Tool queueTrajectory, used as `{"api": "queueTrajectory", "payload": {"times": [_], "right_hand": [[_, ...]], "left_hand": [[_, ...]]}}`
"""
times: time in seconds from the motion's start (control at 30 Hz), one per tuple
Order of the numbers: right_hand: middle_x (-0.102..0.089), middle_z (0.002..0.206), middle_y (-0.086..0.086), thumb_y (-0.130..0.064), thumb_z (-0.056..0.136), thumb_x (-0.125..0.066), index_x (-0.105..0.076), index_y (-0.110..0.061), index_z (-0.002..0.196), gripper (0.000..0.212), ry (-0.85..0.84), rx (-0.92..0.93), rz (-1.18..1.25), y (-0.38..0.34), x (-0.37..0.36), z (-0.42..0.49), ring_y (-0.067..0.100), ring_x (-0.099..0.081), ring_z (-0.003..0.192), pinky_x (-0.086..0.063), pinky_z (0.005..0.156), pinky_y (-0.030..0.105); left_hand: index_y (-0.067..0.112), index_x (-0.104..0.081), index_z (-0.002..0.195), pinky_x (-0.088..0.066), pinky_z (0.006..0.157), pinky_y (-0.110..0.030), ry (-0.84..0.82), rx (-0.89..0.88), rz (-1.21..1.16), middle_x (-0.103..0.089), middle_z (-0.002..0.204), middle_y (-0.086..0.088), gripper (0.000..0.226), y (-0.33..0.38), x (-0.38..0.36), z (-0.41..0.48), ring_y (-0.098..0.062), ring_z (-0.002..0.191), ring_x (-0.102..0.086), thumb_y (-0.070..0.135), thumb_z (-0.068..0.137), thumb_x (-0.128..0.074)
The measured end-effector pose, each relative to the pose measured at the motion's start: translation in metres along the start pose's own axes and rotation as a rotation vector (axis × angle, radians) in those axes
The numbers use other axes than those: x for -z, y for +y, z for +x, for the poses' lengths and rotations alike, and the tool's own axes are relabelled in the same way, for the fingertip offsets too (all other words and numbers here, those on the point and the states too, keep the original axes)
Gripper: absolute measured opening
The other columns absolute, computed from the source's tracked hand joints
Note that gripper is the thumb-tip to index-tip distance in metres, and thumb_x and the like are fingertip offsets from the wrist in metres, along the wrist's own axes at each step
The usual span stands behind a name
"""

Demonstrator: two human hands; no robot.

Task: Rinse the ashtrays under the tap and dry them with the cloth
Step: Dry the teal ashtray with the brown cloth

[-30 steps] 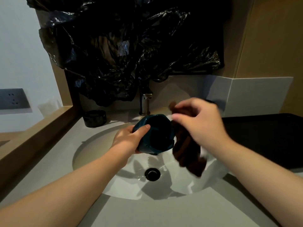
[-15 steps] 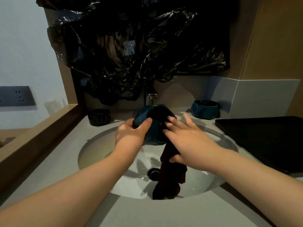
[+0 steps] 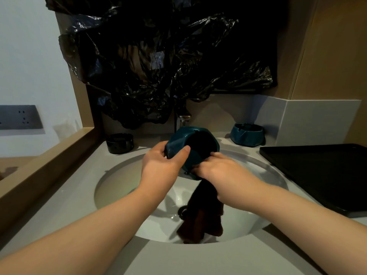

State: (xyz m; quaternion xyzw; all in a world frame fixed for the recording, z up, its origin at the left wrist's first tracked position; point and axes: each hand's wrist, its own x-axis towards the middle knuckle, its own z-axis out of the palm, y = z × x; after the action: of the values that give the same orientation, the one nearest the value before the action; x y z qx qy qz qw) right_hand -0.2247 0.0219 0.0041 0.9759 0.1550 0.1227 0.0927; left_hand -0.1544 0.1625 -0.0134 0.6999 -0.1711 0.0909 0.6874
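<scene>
Left grip (image 3: 160, 165) is clamping the ashtray (image 3: 178, 137): thumb is lying across the near rim, fingers are wrapping round the far left side. The ashtray is hanging in the air over the sink (image 3: 119, 185), just in front of the tap (image 3: 183, 119), touching both grips.

The ashtray is lying tipped on its side. Its dark round face is pointing toward the camera and slightly up, with the teal faceted wall showing on top and left. The body is roughly round, so the only axis is the one through that face, running from the tap side toward the person.

Right grip (image 3: 222, 171) is sitting just right of and below the left one, fingers curled and pinching the cloth (image 3: 202, 215) against the ashtray's lower edge. The cloth is dark brown and is hanging straight down from under the right grip into the bowl, covering part of the drain. Its lower end is blurring.

Beyond the right grip, a second teal ashtray (image 3: 247, 133) is standing upright on the desk (image 3: 188, 259) by the back wall. Beyond the left grip, a black ashtray (image 3: 119, 142) is standing upright at the desk's back left corner. A black tray (image 3: 327, 175) is lying flat to the right of the right grip. A black plastic sheet (image 3: 158, 66) is hanging above both grips and the tap.
</scene>
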Motion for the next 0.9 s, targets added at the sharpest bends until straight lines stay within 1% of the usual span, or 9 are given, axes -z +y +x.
{"api": "queueTrajectory", "payload": {"times": [0.1,0.2,0.3,0.37,0.43,0.57,0.67,0.8,0.9], "right_hand": [[-0.063,0.116,0.001,-0.006,0.085,-0.053,-0.060,-0.016,0.119,0.036,0.005,-0.020,-0.330,0.009,-0.001,-0.002,0.026,-0.050,0.119,0.007,0.115,0.042],[-0.064,0.110,0.006,-0.003,0.086,-0.050,-0.060,-0.011,0.118,0.034,-0.034,-0.014,-0.411,-0.002,-0.001,0.003,0.028,-0.054,0.110,0.001,0.117,0.040],[-0.062,0.112,0.000,0.007,0.080,-0.044,-0.055,-0.021,0.124,0.053,-0.045,-0.099,0.127,-0.014,-0.001,0.000,0.022,-0.056,0.107,-0.039,0.101,0.029],[-0.060,0.124,-0.006,0.011,0.079,-0.039,-0.050,-0.030,0.133,0.069,0.043,-0.201,0.588,-0.017,-0.001,-0.003,0.018,-0.053,0.116,-0.045,0.095,0.025],[-0.055,0.133,-0.009,0.013,0.078,-0.037,-0.046,-0.032,0.137,0.075,0.076,-0.204,0.715,-0.020,-0.001,-0.004,0.014,-0.047,0.125,-0.041,0.101,0.022],[-0.059,0.121,-0.002,0.002,0.083,-0.051,-0.051,-0.023,0.128,0.051,-0.010,-0.056,0.126,-0.010,-0.003,-0.002,0.021,-0.055,0.112,-0.044,0.096,0.030],[-0.058,0.125,0.009,-0.007,0.091,-0.046,-0.055,-0.011,0.125,0.035,-0.096,-0.001,-0.323,-0.002,-0.009,0.001,0.028,-0.051,0.119,-0.025,0.113,0.039],[-0.044,0.143,0.012,-0.013,0.094,-0.045,-0.047,-0.010,0.135,0.042,-0.065,-0.110,-0.488,-0.001,-0.001,0.000,0.027,-0.029,0.139,0.015,0.111,0.054],[-0.031,0.152,0.008,-0.011,0.093,-0.045,-0.039,-0.014,0.141,0.049,-0.027,-0.110,-0.415,0.007,0.005,-0.005,0.022,-0.013,0.146,0.018,0.109,0.053]], "left_hand": [[0.029,-0.067,0.087,-0.052,0.067,-0.013,-0.012,-0.023,0.036,-0.071,0.081,0.012,0.008,0.002,-0.001,-0.001,0.003,0.076,-0.066,0.031,0.081,-0.072],[0.026,-0.068,0.090,-0.052,0.064,-0.012,-0.019,-0.046,0.035,-0.071,0.079,0.012,0.010,0.004,-0.002,-0.002,0.005,0.073,-0.066,0.027,0.081,-0.073],[0.024,-0.068,0.093,-0.049,0.061,-0.007,-0.025,-0.048,0.024,-0.071,0.080,0.012,0.014,0.002,-0.001,-0.005,0.007,0.072,-0.065,0.022,0.081,-0.074],[0.022,-0.069,0.097,-0.049,0.063,-0.007,-0.030,-0.046,0.020,-0.072,0.085,0.011,0.017,0.002,-0.001,-0.004,0.006,0.075,-0.066,0.023,0.081,-0.073],[0.022,-0.069,0.098,-0.050,0.064,-0.008,-0.033,-0.042,0.010,-0.072,0.086,0.010,0.018,0.002,-0.001,-0.003,0.006,0.077,-0.066,0.023,0.081,-0.072],[0.023,-0.068,0.093,-0.047,0.060,-0.005,-0.033,-0.035,0.029,-0.071,0.082,0.012,0.013,0.002,0.000,-0.004,0.010,0.073,-0.064,0.024,0.081,-0.073],[0.030,-0.067,0.083,-0.051,0.061,-0.009,-0.060,-0.023,0.050,-0.071,0.075,0.014,0.008,0.002,-0.002,-0.005,0.006,0.071,-0.065,0.025,0.081,-0.073],[0.030,-0.066,0.079,-0.060,0.078,-0.036,-0.068,0.065,0.034,-0.073,0.078,0.006,0.007,0.001,-0.005,0.000,-0.011,0.078,-0.070,0.030,0.083,-0.072],[0.028,-0.067,0.077,-0.060,0.076,-0.044,-0.054,0.121,0.010,-0.074,0.076,0.003,0.008,0.001,-0.005,0.003,-0.017,0.079,-0.071,0.032,0.082,-0.072]]}}
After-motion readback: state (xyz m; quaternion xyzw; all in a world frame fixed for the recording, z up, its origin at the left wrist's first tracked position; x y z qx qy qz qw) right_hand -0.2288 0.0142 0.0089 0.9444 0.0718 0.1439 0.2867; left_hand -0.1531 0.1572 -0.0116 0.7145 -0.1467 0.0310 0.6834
